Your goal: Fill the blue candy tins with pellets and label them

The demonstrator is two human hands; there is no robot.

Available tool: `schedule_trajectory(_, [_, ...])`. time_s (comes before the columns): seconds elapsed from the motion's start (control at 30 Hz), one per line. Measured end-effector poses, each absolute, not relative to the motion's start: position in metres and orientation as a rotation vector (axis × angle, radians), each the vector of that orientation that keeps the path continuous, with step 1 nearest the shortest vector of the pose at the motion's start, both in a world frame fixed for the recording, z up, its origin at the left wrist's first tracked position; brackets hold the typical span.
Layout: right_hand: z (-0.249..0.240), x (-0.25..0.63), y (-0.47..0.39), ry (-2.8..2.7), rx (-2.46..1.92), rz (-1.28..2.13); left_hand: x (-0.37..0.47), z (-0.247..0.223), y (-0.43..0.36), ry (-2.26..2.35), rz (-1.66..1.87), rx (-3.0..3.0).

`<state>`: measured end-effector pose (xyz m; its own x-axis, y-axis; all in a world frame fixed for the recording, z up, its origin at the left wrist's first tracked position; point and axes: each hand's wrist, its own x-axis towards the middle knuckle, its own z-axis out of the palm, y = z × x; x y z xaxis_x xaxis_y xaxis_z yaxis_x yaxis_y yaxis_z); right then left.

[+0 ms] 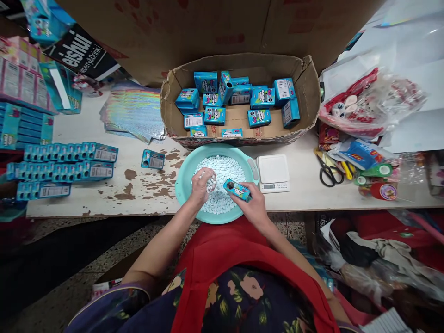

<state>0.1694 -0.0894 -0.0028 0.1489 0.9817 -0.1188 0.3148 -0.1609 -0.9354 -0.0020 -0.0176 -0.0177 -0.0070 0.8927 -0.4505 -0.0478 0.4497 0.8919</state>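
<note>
A mint-green basin [182, 185] at the table's front edge holds a heap of small pale-blue candies [222, 169]. Over its left side my left hand [202, 185] is closed around a handful of these candies, some showing between the fingers. My right hand [255, 203] grips a small blue candy box [236, 189], tilted above the right part of the heap. A dark round hole shows at the box's end facing my left hand. What is inside the box cannot be seen.
Behind the basin stands a cardboard box [166, 111] with several blue boxes. A white scale [274, 171] is to the right, then scissors [331, 173] and bagged items. Leftward lie a single blue box [152, 159], rows of blue boxes [69, 162] and shiny sheets [133, 111].
</note>
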Motion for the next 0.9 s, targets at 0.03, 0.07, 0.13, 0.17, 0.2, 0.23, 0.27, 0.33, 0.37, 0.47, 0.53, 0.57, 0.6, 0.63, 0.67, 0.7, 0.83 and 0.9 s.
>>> schedule_trajectory(0.03, [-0.006, 0.164, -0.089, -1.348, -1.598, 1.013, 0.002, -0.007, -0.017, 1.278, 0.988, 0.710])
schedule_trajectory(0.07, [-0.010, 0.158, -0.088, -1.407, -1.588, 0.992, 0.006, 0.001, -0.016, 1.198, 1.053, 0.658])
schedule_trajectory(0.13, [-0.015, 0.150, -0.087, -1.483, -1.600, 0.961, 0.014, 0.010, -0.015, 1.118, 1.127, 0.619])
schedule_trajectory(0.17, [-0.017, 0.147, -0.086, -1.503, -1.618, 0.950, 0.017, 0.011, -0.015, 1.112, 1.145, 0.609])
schedule_trajectory(0.2, [-0.019, 0.144, -0.086, -1.515, -1.640, 0.942, 0.019, 0.010, -0.014, 1.122, 1.155, 0.601])
schedule_trajectory(0.23, [-0.020, 0.142, -0.085, -1.519, -1.666, 0.932, 0.021, 0.008, -0.013, 1.140, 1.156, 0.595])
schedule_trajectory(0.27, [-0.020, 0.141, -0.085, -1.523, -1.688, 0.921, 0.023, 0.006, -0.013, 1.164, 1.159, 0.590])
schedule_trajectory(0.33, [-0.019, 0.141, -0.084, -1.546, -1.708, 0.904, 0.024, 0.001, -0.012, 1.220, 1.162, 0.586])
schedule_trajectory(0.37, [-0.019, 0.141, -0.084, -1.561, -1.706, 0.898, 0.025, 0.000, -0.011, 1.243, 1.161, 0.588])
schedule_trajectory(0.47, [-0.016, 0.141, -0.083, -1.575, -1.676, 0.882, 0.027, 0.002, -0.009, 1.265, 1.159, 0.613])
schedule_trajectory(0.53, [-0.016, 0.142, -0.082, -1.555, -1.667, 0.875, 0.027, 0.005, -0.009, 1.255, 1.154, 0.645])
schedule_trajectory(0.57, [-0.016, 0.143, -0.082, -1.544, -1.663, 0.877, 0.028, 0.006, -0.008, 1.255, 1.155, 0.661])
schedule_trajectory(0.6, [-0.016, 0.143, -0.082, -1.537, -1.660, 0.884, 0.029, 0.007, -0.008, 1.256, 1.150, 0.674])
schedule_trajectory(0.63, [-0.016, 0.144, -0.082, -1.530, -1.660, 0.893, 0.029, 0.008, -0.008, 1.255, 1.137, 0.688])
schedule_trajectory(0.67, [-0.016, 0.144, -0.082, -1.521, -1.661, 0.901, 0.030, 0.008, -0.008, 1.255, 1.120, 0.702])
schedule_trajectory(0.7, [-0.016, 0.144, -0.082, -1.509, -1.664, 0.907, 0.030, 0.008, -0.009, 1.260, 1.102, 0.714])
schedule_trajectory(0.83, [-0.015, 0.144, -0.084, -1.447, -1.682, 0.939, 0.031, 0.006, -0.011, 1.296, 1.074, 0.772])
schedule_trajectory(0.9, [-0.014, 0.143, -0.085, -1.428, -1.683, 0.952, 0.030, 0.006, -0.012, 1.302, 1.074, 0.808])
